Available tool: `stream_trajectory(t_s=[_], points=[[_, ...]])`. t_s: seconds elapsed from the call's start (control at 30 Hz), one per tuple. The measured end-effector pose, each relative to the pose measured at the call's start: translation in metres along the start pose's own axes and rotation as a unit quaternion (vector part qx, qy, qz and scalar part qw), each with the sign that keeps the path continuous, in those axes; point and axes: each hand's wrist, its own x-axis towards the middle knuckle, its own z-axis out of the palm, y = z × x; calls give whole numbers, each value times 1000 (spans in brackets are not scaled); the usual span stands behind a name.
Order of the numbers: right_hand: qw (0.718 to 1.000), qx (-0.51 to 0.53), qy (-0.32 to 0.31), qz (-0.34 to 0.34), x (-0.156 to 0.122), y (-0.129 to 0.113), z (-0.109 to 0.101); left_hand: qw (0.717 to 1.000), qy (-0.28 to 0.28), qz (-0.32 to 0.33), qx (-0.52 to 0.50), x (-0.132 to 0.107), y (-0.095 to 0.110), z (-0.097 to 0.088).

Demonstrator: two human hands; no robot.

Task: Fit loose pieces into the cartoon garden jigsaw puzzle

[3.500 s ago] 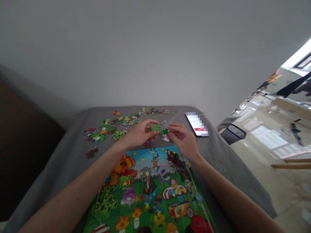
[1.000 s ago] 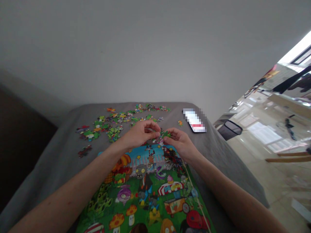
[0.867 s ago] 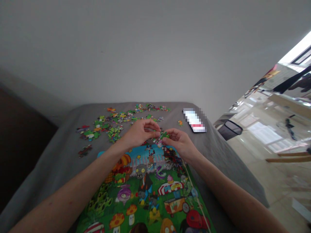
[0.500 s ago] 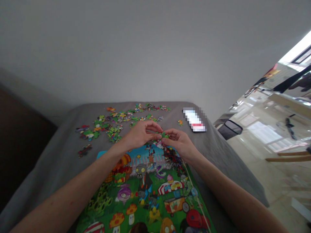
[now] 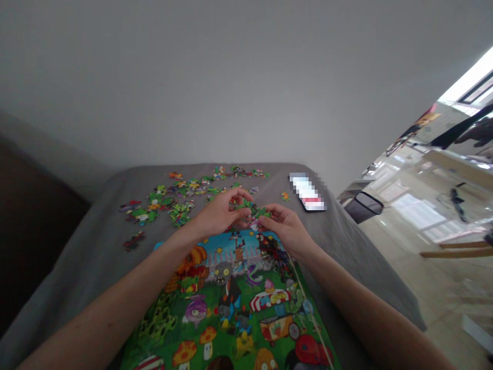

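My left hand (image 5: 224, 210) is above the far edge of a colourful cartoon picture board (image 5: 227, 303), its fingers closed on a small green jigsaw piece that is partly hidden. Beside it, my right hand (image 5: 288, 227) pinches another green jigsaw piece (image 5: 263, 212) between thumb and fingers. The two hands are close together, with a small gap between the pieces. Just below the fingertips there is a pink and white patch I cannot make out clearly. The board shows zombies, mushrooms and plants.
Loose jigsaw pieces (image 5: 181, 209) lie in heaps across the grey cloth (image 5: 96, 246) at the back left. One orange piece (image 5: 285, 196) lies near a phone (image 5: 307, 191) with a lit screen at the right. A wall rises behind the table.
My hands have drawn slightly apart. The green piece in my right hand now shows separately from the one at my left fingers.
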Motion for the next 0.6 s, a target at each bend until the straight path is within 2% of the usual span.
stream_trajectory(t_s=[0.1, 0.23, 0.37, 0.6], points=[[1000, -4, 9, 10, 1, -1, -1, 998, -56, -13, -9, -1, -1, -3], [1000, -13, 24, 12, 3, -4, -2, 994, -101, -33, -25, 0, -5, -6], [999, -16, 39, -6, 4, -6, -4, 991, -113, -49, -44, 3, -9, -7], [1000, -5, 19, 24, 5, -8, -12, 990, -130, -36, -33, 4, -7, -11]])
